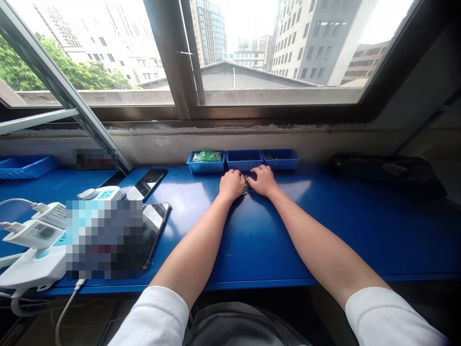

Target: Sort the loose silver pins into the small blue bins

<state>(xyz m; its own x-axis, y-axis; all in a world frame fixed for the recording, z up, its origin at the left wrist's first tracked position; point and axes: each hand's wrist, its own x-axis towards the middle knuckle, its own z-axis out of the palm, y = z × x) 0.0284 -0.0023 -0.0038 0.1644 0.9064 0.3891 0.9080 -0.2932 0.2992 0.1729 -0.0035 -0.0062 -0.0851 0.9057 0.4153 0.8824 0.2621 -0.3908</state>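
Observation:
On the blue tabletop (252,240), a small pile of thin dark metal pieces (247,186) lies between my two hands; they look like screws or pins, too small to name surely. My left hand (231,184) rests at the pile's left edge, its fingers curled together and the tips hidden. From the right side my right hand (264,181) curves around the pile, thumb and fingers apart. Just behind stand three joined blue bins: the left bin (206,166) holds green-and-clear plastic packets (207,156), the right bin (284,166) a few thin dark pieces. The middle bin's (245,165) contents are unclear.
Left of me lie a phone (151,182), a tablet-like device (158,226) and a white power strip (25,274) with plugged-in chargers and cables. A blue tray (29,168) sits far left, near a metal frame (97,125). A black bag-like object (389,173) lies right.

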